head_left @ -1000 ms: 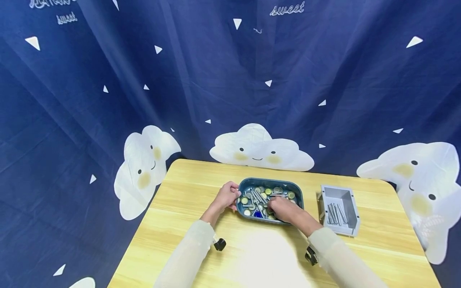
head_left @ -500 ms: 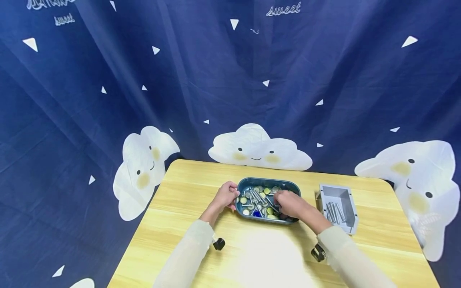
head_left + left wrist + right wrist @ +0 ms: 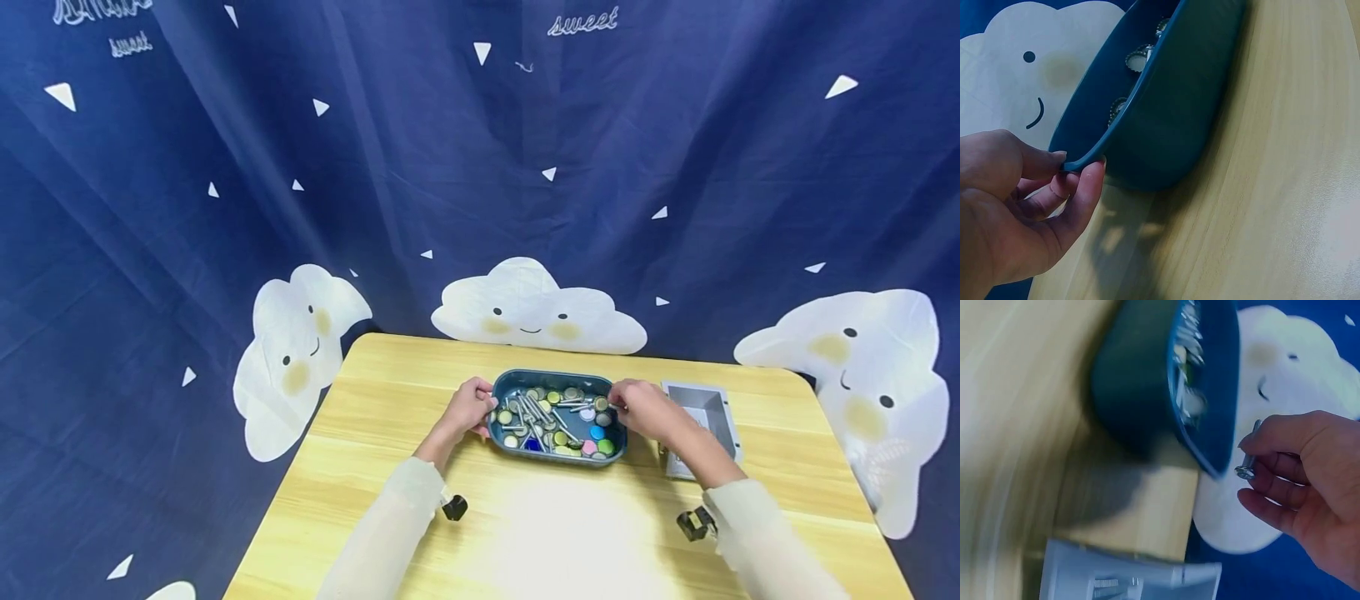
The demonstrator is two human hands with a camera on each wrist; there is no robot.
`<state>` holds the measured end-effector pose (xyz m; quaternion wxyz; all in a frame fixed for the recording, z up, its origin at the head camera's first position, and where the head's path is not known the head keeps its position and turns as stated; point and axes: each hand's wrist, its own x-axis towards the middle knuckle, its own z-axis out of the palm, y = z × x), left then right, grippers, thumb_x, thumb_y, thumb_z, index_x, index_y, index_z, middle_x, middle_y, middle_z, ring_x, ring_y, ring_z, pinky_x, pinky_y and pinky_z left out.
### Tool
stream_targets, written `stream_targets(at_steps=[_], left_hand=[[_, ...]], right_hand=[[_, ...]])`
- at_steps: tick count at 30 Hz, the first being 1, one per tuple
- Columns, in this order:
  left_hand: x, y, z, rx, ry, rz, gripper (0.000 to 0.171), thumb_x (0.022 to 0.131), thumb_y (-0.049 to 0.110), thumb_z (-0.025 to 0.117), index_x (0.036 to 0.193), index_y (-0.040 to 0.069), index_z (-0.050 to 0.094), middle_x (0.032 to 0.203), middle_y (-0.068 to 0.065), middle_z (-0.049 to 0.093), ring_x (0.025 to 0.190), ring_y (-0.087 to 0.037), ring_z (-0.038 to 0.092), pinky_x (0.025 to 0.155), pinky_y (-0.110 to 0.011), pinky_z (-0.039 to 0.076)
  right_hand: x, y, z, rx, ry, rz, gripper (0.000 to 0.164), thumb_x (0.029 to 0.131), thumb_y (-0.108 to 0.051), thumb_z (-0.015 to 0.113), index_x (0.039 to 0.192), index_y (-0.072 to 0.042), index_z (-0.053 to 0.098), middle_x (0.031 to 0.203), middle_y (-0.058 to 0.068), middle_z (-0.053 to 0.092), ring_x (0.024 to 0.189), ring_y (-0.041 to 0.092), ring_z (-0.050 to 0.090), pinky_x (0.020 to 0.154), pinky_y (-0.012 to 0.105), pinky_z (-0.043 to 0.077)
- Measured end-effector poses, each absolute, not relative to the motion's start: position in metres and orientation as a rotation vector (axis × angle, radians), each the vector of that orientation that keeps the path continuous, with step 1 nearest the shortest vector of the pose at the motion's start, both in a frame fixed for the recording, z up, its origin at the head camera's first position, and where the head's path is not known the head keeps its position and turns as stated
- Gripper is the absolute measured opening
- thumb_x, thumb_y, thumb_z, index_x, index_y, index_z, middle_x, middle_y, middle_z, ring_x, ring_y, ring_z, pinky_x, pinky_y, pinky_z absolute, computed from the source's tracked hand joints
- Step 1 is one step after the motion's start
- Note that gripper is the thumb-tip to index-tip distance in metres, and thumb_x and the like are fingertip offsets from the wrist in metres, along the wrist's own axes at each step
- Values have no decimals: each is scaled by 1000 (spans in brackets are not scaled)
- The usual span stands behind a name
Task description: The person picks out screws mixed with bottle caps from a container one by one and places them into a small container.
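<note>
My left hand (image 3: 468, 406) pinches the left end of the rim of a dark blue-green tub (image 3: 1166, 125), thumb inside and fingers outside. Inside the tub lie bottle caps (image 3: 587, 447) in several colours, mixed with silver screws (image 3: 534, 412). Just past the tub's right end, my right hand (image 3: 647, 408) holds one screw (image 3: 1247, 459) between thumb and fingers, its head pointing down in the right wrist view. A grey bin (image 3: 675, 468) stands to the right, partly covered by my right forearm, with screws (image 3: 1110, 589) in it.
The wooden table (image 3: 405, 367) ends at a dark blue curtain (image 3: 420, 167) printed with white clouds. Black wrist cameras hang below both sleeves, the right one (image 3: 696, 523) between the tub and the table's right side.
My right hand has come up out of the tub and moved right, now with a screw in its fingers. Caps it covered before are visible. My left hand stays on the rim.
</note>
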<state>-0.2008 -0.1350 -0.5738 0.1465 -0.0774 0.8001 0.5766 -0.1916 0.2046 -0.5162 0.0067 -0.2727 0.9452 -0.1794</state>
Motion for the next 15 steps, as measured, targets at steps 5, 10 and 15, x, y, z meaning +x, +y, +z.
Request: stream_targets(at_steps=[5,10,15], left_hand=[[-201,-136,-572,-236,2300,1660,26,100,1,62,125,-2,56,91,-6,53,63,-20,58,41,-29,61],[-201,-135,-572,-231,2302,1653,26,100,1,62,125,-2,56,91,-6,53,65,-22,60,44,-32,64],[-201,-134,-572,-228,2309,1647,28,100,1,62,127,-4,56,92,-7,53,64,-21,60,45,-34,64]], right_hand=[[-188,232,-514,-750,3025,-578,14,80,5,72,92,-2,71,86,5,69,76,15,60,65,35,59],[-179,256,-518,-654,3150,-560,11,80,6,72,87,-1,69,80,7,66,72,18,58,61,39,57],[-173,275,-526,-495,3219,-530,8,78,7,70,83,2,66,75,12,63,66,22,56,56,45,55]])
